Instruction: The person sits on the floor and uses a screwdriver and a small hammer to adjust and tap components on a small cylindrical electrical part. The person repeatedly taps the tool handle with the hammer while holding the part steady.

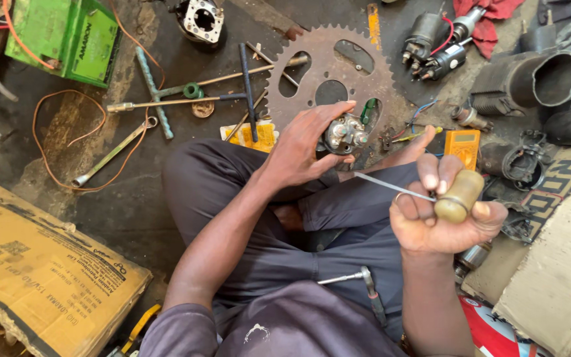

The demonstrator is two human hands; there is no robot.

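My left hand grips one small metal motor part over my lap; right hand fingers clenched on one wooden-handled screwdriver. One big sprocket on the floor.

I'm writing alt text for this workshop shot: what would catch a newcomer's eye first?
The two hands at centre: the left hand grips a small metal motor part, and the right hand holds a wooden-handled screwdriver with its thin shaft aimed toward that part. Behind them a large rusty sprocket lies on the dark floor, with a green battery at upper left.
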